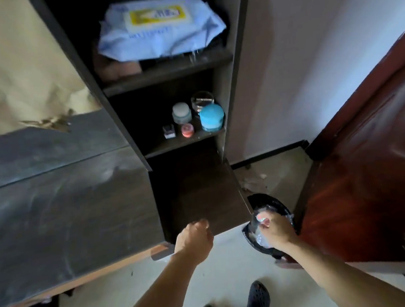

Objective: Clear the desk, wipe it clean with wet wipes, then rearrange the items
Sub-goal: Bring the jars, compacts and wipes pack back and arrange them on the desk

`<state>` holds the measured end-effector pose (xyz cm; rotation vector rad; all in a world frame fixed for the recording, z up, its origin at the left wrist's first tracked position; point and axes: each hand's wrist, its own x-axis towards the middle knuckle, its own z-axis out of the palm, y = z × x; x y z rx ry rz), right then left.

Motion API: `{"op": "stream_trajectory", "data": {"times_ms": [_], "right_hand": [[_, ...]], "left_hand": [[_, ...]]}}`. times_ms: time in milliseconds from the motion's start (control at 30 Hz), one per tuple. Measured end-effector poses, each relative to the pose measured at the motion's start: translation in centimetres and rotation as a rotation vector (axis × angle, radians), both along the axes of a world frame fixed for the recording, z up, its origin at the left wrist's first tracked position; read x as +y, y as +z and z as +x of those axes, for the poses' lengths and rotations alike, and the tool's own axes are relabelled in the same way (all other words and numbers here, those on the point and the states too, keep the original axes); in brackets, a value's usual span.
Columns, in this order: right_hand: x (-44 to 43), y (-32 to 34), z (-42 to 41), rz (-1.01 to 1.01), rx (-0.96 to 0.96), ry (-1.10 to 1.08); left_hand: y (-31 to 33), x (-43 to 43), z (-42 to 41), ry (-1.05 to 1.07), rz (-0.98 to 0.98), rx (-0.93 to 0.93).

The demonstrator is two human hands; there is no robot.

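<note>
The dark desk point(55, 201) fills the left side, its top bare and streaked with pale smears, and it meets a tall dark shelf unit point(230, 83) that rises at centre. A red-brown door point(369, 188) stands at the right edge, with pale floor between it and the unit. On the unit's upper shelf lies a pack of wet wipes point(160, 28), light blue with a yellow label, well above and apart from both hands. The shelf below holds a blue-lidded jar point(211, 117), a white-lidded jar point(181, 112), a clear glass dish point(202, 100) behind them, a small dark bottle point(169, 131) and a small pink pot point(187, 129) at the front. On the floor just right of the unit's open lower compartment sits a bin with a black liner point(266, 203). The right hand point(276, 230) reaches down over the bin's mouth, its fingers pinched together on a crumpled, pale, shiny bit of wrapping or wipe point(260, 218); which it is cannot be told. The left hand point(194, 237) hangs before the lower compartment's front edge, curled into a loose fist; whether it holds anything cannot be told. Two dark clogs point(235, 305) show at the bottom.
</note>
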<state>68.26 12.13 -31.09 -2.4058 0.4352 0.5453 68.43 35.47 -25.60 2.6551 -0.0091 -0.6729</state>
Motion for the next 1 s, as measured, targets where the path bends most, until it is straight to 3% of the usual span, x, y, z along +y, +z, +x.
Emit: {"op": "stream_trajectory", "data": {"times_ms": [433,733,867,1000], "right_hand": [[5.6,12.6,10.1,-0.035,-0.329,0.278],[11.3,12.6,19.5,-0.105,-0.56,0.568],[12.6,11.1,22.1,-0.22,-0.559,0.619],[12.9,9.8,23.5,-0.21,-0.506,0.679]], "left_hand": [[9.9,5.5,6.2,0.088,-0.062,-0.226],[10.0,7.5,13.2,0.21,-0.005,-0.266],[9.2,7.7,15.7,0.224,-0.025,-0.309],[8.5,7.1,18.1,0.221,-0.04,-0.359]]}}
